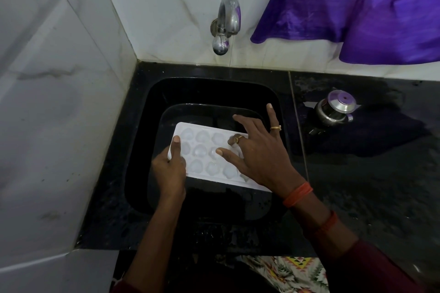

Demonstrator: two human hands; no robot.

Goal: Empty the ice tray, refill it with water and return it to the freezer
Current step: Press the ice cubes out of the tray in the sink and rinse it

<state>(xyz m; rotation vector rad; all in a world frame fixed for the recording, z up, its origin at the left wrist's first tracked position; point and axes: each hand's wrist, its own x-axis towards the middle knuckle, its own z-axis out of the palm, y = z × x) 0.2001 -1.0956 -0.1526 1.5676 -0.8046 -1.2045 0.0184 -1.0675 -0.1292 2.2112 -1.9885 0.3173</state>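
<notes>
A white ice tray (202,150) with rounded pockets of ice lies level over the black sink (147,140). My left hand (170,169) grips the tray's left end, thumb on top along the rim. My right hand (259,150) rests spread on the tray's right half, with straight fingers pressing on the pockets and the thumb touching a middle pocket. A steel tap (226,21) juts from the tiled wall above the sink; no water runs from it.
A black counter (357,185) runs to the right, wet in patches, with a small steel lidded pot (335,108) on it. A purple cloth (357,7) hangs at the upper right. White tiled walls (47,102) close the left and back.
</notes>
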